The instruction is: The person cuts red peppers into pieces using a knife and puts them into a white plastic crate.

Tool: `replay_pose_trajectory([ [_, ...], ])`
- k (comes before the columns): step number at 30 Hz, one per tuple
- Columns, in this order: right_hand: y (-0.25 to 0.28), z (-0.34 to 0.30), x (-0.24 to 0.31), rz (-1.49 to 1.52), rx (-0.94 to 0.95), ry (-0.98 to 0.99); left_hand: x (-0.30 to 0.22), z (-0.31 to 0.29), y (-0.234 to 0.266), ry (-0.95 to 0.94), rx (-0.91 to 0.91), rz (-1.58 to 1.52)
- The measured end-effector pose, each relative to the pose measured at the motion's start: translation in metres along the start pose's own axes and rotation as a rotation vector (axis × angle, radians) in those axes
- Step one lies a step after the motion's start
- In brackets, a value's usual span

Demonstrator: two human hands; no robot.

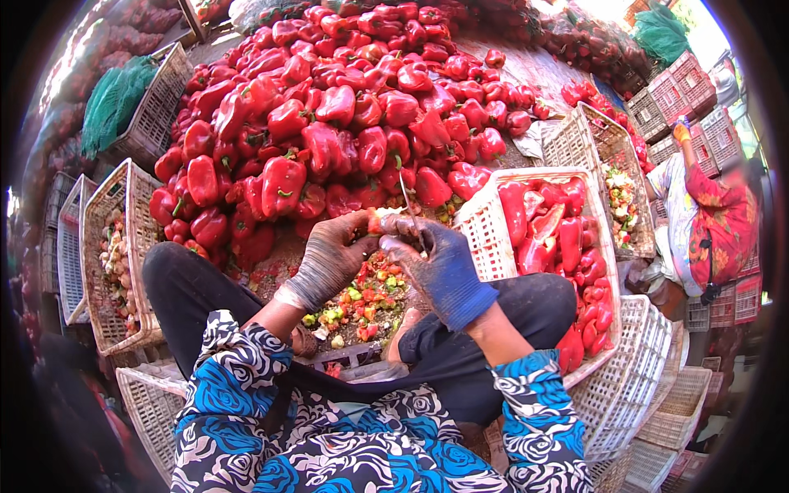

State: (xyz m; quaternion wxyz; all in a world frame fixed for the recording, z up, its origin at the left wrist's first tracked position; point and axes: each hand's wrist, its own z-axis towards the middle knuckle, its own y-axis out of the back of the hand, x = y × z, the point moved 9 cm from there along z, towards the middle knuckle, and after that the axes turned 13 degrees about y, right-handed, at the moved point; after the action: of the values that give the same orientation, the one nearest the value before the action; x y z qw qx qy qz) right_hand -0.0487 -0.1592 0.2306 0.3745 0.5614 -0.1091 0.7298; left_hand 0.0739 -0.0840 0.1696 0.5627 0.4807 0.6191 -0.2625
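Note:
My left hand [333, 256], in a worn grey glove, is closed on a small red and pale pepper piece [378, 220] held above my lap. Close beside it, my right hand [444, 269] in a blue glove is closed around a knife, its thin blade [405, 195] pointing up and away from me; the handle is hidden in the palm. Between my folded legs lie pepper scraps [366, 300], green, yellow and red. A big heap of whole red peppers [329, 107] rises just past my hands.
To my right stands a white crate [485, 218] of opened red peppers. Crates of scraps stand at the left [146, 222] and farther right [575, 135]. Stacked crates [629, 370] are at the lower right. A person [719, 222] in red flowered clothing sits at far right.

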Motion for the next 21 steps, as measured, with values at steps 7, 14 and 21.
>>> replay_pose_trajectory([
  [7, -0.005, -0.012, -0.033, -0.017, -0.235, -0.171, -0.06, -0.031, 0.009, -0.427, -0.356, 0.525],
  [14, -0.014, -0.015, -0.047, 0.133, -0.234, -0.196, -0.061, -0.041, 0.002, -0.52, -0.373, 0.776],
  [21, -0.015, -0.01, -0.032, 0.019, -0.177, -0.116, -0.068, -0.044, 0.005, -0.531, -0.36, 0.738],
])
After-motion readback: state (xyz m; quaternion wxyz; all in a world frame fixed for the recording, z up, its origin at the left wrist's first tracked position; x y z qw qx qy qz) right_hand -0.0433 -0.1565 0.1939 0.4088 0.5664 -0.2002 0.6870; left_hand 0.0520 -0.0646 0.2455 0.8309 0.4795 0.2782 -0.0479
